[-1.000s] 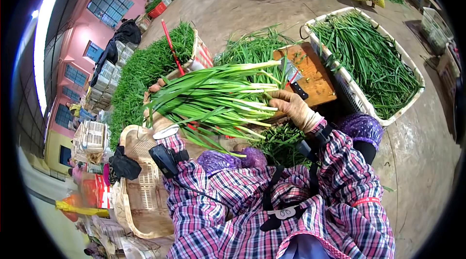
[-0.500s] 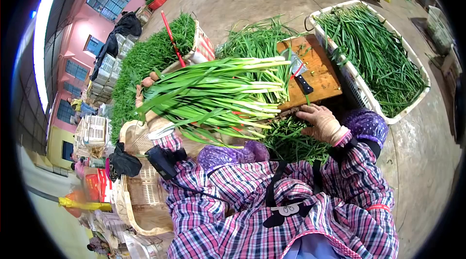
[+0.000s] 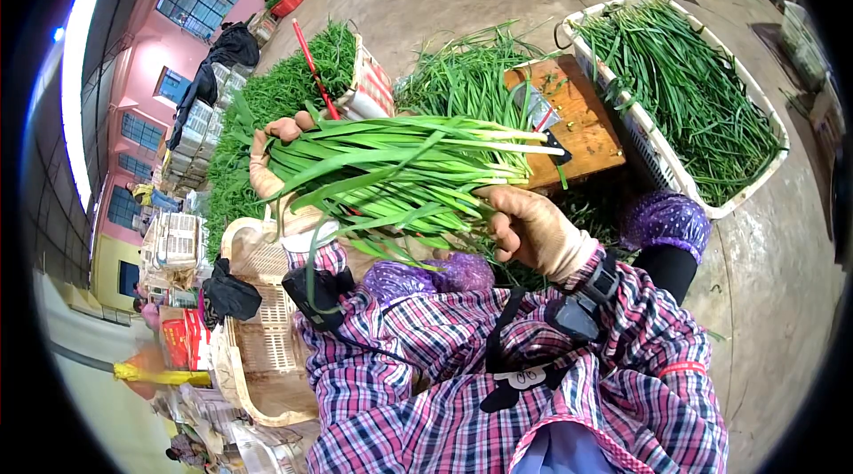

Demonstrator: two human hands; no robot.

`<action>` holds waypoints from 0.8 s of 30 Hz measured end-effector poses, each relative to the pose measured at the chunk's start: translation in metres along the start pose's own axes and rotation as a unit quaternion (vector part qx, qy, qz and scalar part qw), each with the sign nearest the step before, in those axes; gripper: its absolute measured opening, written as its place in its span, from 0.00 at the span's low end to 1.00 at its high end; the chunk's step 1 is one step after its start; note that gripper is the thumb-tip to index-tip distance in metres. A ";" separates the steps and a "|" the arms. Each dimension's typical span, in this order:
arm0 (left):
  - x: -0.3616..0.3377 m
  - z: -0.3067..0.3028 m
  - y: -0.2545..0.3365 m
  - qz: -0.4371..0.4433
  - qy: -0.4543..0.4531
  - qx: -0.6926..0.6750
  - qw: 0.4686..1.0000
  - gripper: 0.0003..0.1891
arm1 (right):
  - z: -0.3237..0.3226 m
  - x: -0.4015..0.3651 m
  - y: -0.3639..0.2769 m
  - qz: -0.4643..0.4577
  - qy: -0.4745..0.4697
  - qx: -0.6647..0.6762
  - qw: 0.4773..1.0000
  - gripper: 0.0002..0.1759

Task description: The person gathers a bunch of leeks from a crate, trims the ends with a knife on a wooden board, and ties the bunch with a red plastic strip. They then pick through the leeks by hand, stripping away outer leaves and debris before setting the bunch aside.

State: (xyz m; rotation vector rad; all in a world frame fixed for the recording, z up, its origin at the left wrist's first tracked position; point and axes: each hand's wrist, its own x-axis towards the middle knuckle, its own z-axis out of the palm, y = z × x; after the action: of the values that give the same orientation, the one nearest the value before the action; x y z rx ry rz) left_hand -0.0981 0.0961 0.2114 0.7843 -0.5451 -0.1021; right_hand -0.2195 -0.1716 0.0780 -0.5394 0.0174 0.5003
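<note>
A broad bunch of garlic chives [image 3: 400, 163] lies across in front of me, green leaves to the left and pale stems to the right. My left hand [image 3: 280, 150], in a tan glove, is closed around the leafy end. My right hand [image 3: 538, 230], gloved too, has its fingers curled against the lower stems near their pale ends. Just beyond the stems is a wooden board [image 3: 577, 119]. On it lies a knife [image 3: 538, 110], its handle partly covered by the stems. Loose greens lie below the board, mostly hidden by my right hand.
A white crate [image 3: 773, 159] full of greens stands at the right. More greens [image 3: 471, 74] are heaped behind the bunch, with a large pile [image 3: 235, 154] at the left. An open plastic basket [image 3: 235, 367] sits by my left arm. Purple covers [image 3: 391, 283] wrap my knees.
My right hand has come up and left from the loose greens to the stems. The bunch has shifted slightly right in my left hand, now overlapping the knife handle.
</note>
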 end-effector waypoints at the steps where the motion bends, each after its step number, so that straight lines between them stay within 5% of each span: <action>1: 0.002 -0.001 -0.002 -0.006 0.011 -0.017 1.000 0.13 | -0.001 0.005 0.004 -0.001 -0.018 0.020 1.000 0.17; 7: 0.009 -0.009 -0.009 -0.032 0.031 -0.037 0.998 0.11 | -0.002 0.012 0.015 -0.038 -0.010 0.145 0.989 0.12; 14: 0.020 -0.013 -0.023 -0.082 0.066 -0.138 0.985 0.12 | -0.022 0.008 0.023 -0.097 -0.057 0.067 0.991 0.17; 16: 0.022 -0.007 -0.022 -0.068 0.124 -0.066 0.988 0.13 | -0.031 0.009 0.027 -0.093 -0.079 0.076 0.990 0.17; 21: 0.021 -0.005 -0.019 -0.065 0.100 -0.073 0.990 0.12 | -0.053 -0.012 0.011 -0.044 -0.074 -0.074 0.994 0.13; 23: 0.025 -0.026 -0.003 -0.142 0.039 -0.169 0.975 0.13 | -0.080 -0.018 0.006 -0.012 -0.056 -0.133 0.989 0.14; 24: 0.024 -0.036 0.001 -0.090 0.044 -0.078 0.992 0.14 | -0.089 -0.023 0.001 -0.001 -0.044 -0.185 0.982 0.13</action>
State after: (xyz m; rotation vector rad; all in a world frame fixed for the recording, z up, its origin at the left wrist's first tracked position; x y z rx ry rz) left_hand -0.0593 0.1134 0.2016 0.6800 -0.3774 -0.2734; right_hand -0.2297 -0.2255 0.0042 -0.8799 -0.1646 0.5275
